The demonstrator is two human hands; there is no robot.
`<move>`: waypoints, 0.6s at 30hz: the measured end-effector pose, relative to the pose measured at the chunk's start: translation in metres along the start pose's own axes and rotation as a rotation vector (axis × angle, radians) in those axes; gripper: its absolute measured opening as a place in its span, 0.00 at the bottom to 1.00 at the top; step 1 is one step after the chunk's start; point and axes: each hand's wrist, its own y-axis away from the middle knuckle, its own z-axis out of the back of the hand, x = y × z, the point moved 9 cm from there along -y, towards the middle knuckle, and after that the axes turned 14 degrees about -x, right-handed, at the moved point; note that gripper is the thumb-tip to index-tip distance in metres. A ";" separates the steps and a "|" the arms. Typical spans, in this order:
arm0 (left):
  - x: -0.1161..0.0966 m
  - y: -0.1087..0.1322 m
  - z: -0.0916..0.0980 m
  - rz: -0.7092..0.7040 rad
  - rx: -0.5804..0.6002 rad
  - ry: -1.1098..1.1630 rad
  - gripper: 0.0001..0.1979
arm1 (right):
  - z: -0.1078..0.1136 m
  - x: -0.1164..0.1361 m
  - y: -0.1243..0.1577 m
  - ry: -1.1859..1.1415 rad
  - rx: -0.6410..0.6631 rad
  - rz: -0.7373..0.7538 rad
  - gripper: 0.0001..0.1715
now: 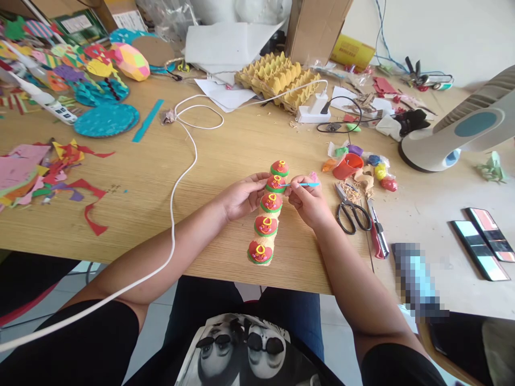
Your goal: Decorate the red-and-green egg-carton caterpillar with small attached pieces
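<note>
Nearest the person, the strip of five red-and-green domes runs outward above the table's front edge; whether its near end rests on the wood cannot be told. The left hand has thumb and fingers closed lightly round its left side, by the second dome from the far end. The right hand pinches the blue tool, its tip at that same dome's face. Too hard a push could dent the clay or smear the yellow trim, and a loose left grip could let the strip twist. To the right lie scissors and a knife, which a careless reach might catch. The white cord crosses the left forearm in view; a snag could jolt that hand.
</note>
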 end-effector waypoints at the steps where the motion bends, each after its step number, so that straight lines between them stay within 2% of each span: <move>1: 0.000 0.000 0.000 -0.001 -0.001 -0.002 0.07 | 0.000 -0.001 0.000 0.009 -0.003 0.001 0.24; 12: 0.000 0.001 -0.003 0.002 0.028 -0.013 0.07 | 0.000 -0.003 -0.001 -0.043 0.009 -0.035 0.23; 18: 0.000 0.001 -0.001 0.004 0.006 -0.016 0.07 | 0.001 -0.003 -0.002 -0.032 0.026 -0.004 0.21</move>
